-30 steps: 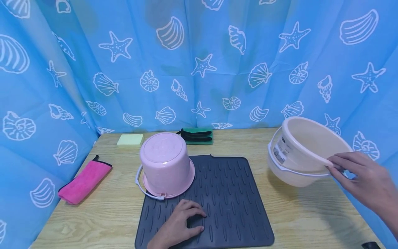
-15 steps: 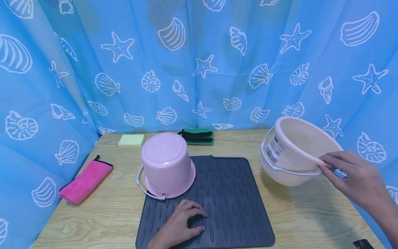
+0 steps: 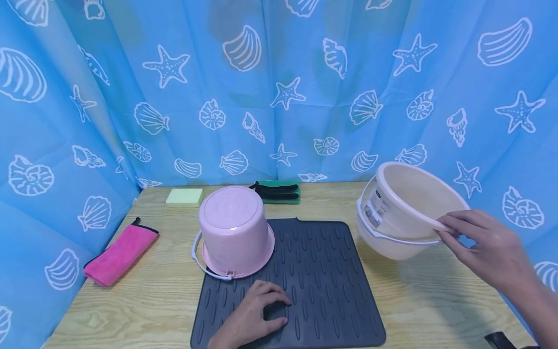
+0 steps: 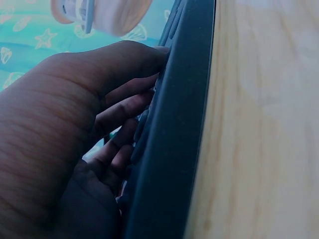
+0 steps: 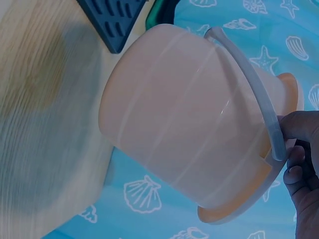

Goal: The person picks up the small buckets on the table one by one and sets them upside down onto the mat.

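My right hand (image 3: 490, 247) pinches the rim of a cream bucket (image 3: 405, 213) at the right, tilted with its opening toward the upper right; its white handle hangs round the outside. In the right wrist view the bucket (image 5: 179, 109) is above the wood, the fingers (image 5: 299, 124) at its rim beside the handle (image 5: 254, 84). My left hand (image 3: 253, 312) rests on the dark ribbed mat (image 3: 322, 281), fingers loosely bent, holding nothing; the left wrist view shows the fingertips touching the mat (image 4: 174, 124). A pink bucket (image 3: 233, 232) stands upside down on the mat's back left part.
A pink folded cloth (image 3: 119, 254) lies at the left of the wooden table (image 3: 144, 310). Along the back are a pale yellow sponge (image 3: 184, 197) and a green cloth (image 3: 277, 192) with black edging. A black object (image 3: 499, 341) shows at the lower right. A blue curtain surrounds the table.
My right hand and the cream bucket have moved left, closer to the mat. The left hand and the pink bucket have stayed in place.
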Tool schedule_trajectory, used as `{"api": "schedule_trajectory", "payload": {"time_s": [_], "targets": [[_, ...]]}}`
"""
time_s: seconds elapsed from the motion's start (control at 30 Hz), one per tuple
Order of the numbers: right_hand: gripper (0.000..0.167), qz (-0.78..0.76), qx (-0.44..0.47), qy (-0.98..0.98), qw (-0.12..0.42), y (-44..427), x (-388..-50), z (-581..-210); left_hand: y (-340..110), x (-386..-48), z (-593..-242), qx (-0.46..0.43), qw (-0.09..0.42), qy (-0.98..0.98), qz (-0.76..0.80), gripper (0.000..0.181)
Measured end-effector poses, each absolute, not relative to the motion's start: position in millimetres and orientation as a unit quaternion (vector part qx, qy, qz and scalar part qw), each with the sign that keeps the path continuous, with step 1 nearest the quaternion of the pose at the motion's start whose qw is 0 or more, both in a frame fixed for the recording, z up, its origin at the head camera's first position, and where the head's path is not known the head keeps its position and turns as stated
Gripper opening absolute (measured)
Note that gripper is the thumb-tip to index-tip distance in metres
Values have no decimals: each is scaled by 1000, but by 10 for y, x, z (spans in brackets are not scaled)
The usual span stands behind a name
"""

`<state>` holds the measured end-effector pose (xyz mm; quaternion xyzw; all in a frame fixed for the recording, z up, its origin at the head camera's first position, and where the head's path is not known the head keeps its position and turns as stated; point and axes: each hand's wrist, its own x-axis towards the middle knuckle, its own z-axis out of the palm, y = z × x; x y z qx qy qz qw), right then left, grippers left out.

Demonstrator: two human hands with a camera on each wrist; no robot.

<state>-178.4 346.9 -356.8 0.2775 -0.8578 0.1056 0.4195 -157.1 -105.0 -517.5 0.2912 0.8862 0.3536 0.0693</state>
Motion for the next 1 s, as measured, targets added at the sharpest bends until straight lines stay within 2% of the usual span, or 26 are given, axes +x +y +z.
{"api": "schedule_trajectory", "payload": {"time_s": [1.0], "targets": [[54,178,314,-826,434,3147,-1875,-3553,-1042,-1566,-5175,304,42,887,346,22]]}}
